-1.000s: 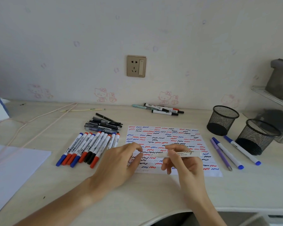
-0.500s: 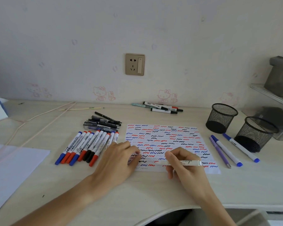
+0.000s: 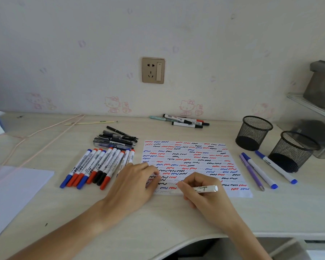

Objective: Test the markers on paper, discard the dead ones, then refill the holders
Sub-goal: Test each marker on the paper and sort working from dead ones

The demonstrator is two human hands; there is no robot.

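— What's in your right hand point(image 3: 201, 196)?

— A slim white plastic marker with black script on its barrel point(image 3: 204, 188), pinched between my thumb and curled fingers near the writing end. It lies almost flat over the near edge of the white sheet covered in red, blue and black squiggles point(image 3: 191, 162), towards the desk's front edge.

— Which way does it point?

— Long axis runs left to right. The rounded back end points right, the tip left and down at the paper; my fingers partly hide the tip.

— How does it handle?

— Light, stiff and smooth, I'd judge, so a grip low on the barrel steers it best.

— And the left hand point(image 3: 133, 184)?

— Resting palm down on the sheet's near left corner, fingers loosely bent, holding nothing.

— The holders?

— Two black wire-mesh cups point(image 3: 253, 132) stand near the desk's right edge, apparently empty.
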